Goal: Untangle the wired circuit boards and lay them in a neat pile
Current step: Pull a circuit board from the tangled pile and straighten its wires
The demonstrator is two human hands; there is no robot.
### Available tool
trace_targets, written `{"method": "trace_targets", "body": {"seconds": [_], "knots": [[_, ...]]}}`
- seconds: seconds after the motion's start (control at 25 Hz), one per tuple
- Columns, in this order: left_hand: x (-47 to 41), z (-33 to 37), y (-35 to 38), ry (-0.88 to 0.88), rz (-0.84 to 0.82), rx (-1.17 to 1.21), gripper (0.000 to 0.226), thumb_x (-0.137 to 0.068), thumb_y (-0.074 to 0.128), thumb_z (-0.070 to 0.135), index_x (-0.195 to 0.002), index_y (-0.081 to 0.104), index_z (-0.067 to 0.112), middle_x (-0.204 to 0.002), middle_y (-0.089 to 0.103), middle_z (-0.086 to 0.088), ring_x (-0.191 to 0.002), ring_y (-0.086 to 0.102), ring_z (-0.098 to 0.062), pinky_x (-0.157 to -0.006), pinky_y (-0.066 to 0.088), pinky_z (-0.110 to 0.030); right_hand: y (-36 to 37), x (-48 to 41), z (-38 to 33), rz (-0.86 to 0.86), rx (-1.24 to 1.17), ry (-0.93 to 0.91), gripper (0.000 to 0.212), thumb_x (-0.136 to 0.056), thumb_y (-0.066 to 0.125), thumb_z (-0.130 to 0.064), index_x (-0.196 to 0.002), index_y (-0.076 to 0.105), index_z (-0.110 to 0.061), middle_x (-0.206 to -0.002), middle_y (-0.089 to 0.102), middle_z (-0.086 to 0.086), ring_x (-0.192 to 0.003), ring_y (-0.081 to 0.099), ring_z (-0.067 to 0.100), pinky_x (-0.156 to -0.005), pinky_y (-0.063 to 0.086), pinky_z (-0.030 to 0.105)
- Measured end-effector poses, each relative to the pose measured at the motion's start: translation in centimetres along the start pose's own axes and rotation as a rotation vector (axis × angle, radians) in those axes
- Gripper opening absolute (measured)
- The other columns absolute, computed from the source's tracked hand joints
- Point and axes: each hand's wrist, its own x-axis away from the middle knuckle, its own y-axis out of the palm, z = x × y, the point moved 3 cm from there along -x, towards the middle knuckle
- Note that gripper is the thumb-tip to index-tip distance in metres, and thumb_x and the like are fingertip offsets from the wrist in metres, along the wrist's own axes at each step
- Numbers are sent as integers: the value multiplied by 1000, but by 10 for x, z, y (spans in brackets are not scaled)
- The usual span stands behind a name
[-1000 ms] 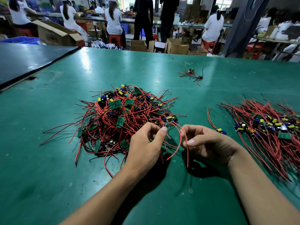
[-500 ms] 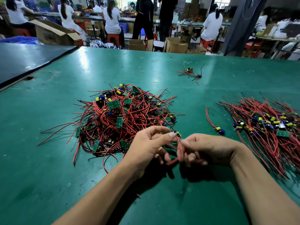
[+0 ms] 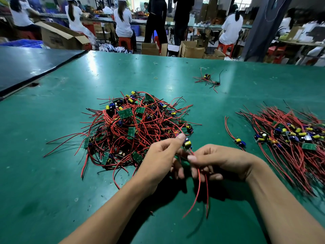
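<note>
Many boards are knotted in the tangled heap [image 3: 137, 127] on the green table [image 3: 52, 191], at about 10 o'clock from the hands. I judge this to be the larger part of the work that is left. At the near edge of the heap the left hand [image 3: 158, 161] pinches one small board [image 3: 187, 144] between thumb and fingertips. Just at 3 o'clock of it the right hand [image 3: 219, 161] pinches the red wires [image 3: 198, 187] of this board, and their free ends hang toward 6 o'clock, apart from the heap. So this piece looks freed but is not yet laid down. A few stray boards [image 3: 207, 79] lie far off at 12 o'clock. At 2 o'clock from the hands one loose board [image 3: 239, 142] lies beside the sorted pile [image 3: 290, 138], where the wires run roughly parallel.
</note>
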Motion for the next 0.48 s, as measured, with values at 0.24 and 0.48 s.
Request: {"method": "trace_targets", "body": {"seconds": [0.24,0.48], "knots": [[3,1,2,28,-65,27,27,-89,67,29,-91,68,3,-55,62,-2,-33,45,-13,-37,32,-18,3,6,0,-36,64,106,65,-67,68,-80,-79,75,-17,-66,67,2,-36,44,3,-32,29,13],[4,4,0,155,-45,-66,11,-87,72,23,-89,75,13,-73,72,-13,-46,49,-21,-43,37,-23,-8,-2,-3,236,-153,-101,55,-59,83,-71,-82,69,-23,-63,50,-8,-42,36,1,-37,28,12]]}}
